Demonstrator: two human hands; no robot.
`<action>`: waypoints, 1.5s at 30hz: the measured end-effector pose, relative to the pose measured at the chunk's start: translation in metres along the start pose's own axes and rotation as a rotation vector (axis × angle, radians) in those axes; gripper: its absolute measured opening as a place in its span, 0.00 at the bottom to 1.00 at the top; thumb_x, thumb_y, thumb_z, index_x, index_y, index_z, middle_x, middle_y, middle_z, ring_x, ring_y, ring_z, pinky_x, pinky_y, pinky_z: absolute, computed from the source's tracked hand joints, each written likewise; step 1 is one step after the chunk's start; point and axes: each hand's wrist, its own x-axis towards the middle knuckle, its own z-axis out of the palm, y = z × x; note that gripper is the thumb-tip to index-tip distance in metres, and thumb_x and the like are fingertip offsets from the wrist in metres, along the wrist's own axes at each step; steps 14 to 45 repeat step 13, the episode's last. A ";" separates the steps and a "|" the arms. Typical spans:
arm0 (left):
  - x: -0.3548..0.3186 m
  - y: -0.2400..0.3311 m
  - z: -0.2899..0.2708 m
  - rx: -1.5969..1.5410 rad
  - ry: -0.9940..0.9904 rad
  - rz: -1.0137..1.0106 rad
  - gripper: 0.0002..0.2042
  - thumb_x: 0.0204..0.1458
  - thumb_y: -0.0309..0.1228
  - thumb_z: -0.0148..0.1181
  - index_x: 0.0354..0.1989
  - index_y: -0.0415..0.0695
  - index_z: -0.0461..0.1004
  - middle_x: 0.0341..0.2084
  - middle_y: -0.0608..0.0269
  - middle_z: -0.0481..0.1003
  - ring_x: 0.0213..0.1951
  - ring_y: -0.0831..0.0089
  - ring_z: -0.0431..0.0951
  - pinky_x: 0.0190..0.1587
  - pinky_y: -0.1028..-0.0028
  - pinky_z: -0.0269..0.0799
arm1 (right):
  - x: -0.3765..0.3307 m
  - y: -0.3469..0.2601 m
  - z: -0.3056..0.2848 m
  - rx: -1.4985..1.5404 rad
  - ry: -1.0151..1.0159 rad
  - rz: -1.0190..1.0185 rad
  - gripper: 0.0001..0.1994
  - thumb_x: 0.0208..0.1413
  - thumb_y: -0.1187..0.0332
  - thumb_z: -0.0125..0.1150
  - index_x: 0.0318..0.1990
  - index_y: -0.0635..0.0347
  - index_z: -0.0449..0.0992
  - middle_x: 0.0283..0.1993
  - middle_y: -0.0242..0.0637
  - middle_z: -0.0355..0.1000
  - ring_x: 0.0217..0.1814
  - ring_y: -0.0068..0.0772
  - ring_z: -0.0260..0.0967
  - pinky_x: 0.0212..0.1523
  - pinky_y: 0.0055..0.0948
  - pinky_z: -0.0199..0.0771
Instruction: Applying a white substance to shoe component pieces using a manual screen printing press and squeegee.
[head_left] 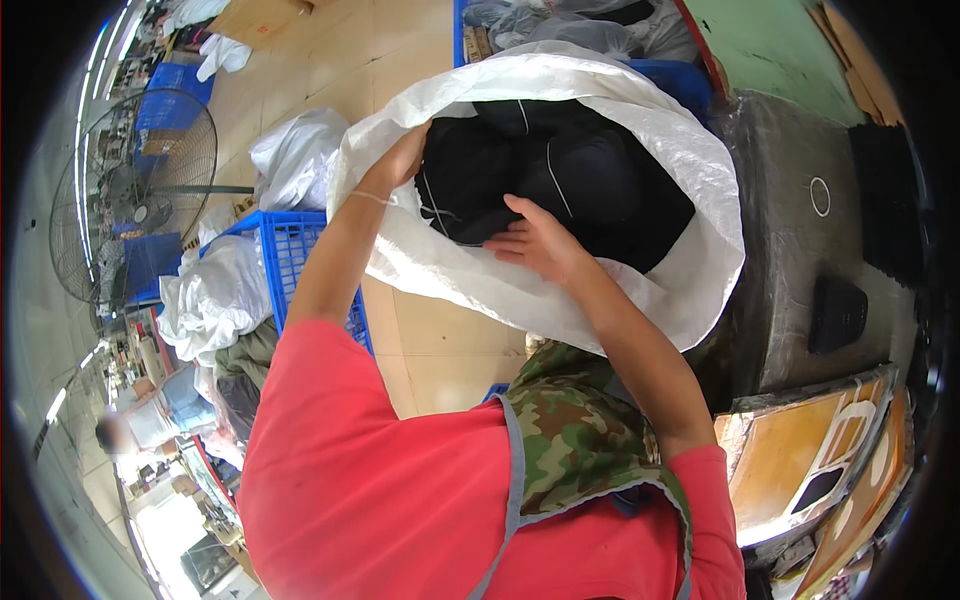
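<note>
Here, left hand (400, 160) fingers clamp the white sack (640, 290) rim; right hand (540, 242) fingers spread on black clothes (590, 180).

One large white woven plastic sack (600, 280), mouth open. Black fabric items (560, 180) inside it: count cannot be told, bundled together. Two bare hands: left hand (400, 160), right hand (540, 245). One blue plastic slatted crate (290, 260). One round wire-guarded standing fan (140, 190). One small black ribbed block (835, 315) on one grey worktop (790, 240).
</note>
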 end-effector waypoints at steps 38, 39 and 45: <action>-0.193 0.051 0.030 0.061 -0.059 1.146 0.29 0.62 0.55 0.43 0.51 0.38 0.70 0.60 0.42 0.65 0.63 0.52 0.64 0.67 0.54 0.52 | -0.141 0.016 0.045 -0.109 -0.331 -0.409 0.40 0.55 0.50 0.59 0.68 0.65 0.52 0.65 0.44 0.62 0.66 0.41 0.62 0.69 0.41 0.55; -0.193 0.051 0.030 0.061 -0.059 1.146 0.29 0.62 0.55 0.43 0.51 0.38 0.70 0.60 0.42 0.65 0.63 0.52 0.64 0.67 0.54 0.52 | -0.141 0.016 0.045 -0.109 -0.331 -0.409 0.40 0.55 0.50 0.59 0.68 0.65 0.52 0.65 0.44 0.62 0.66 0.41 0.62 0.69 0.41 0.55; -0.193 0.051 0.030 0.061 -0.059 1.146 0.29 0.62 0.55 0.43 0.51 0.38 0.70 0.60 0.42 0.65 0.63 0.52 0.64 0.67 0.54 0.52 | -0.141 0.016 0.045 -0.109 -0.331 -0.409 0.40 0.55 0.50 0.59 0.68 0.65 0.52 0.65 0.44 0.62 0.66 0.41 0.62 0.69 0.41 0.55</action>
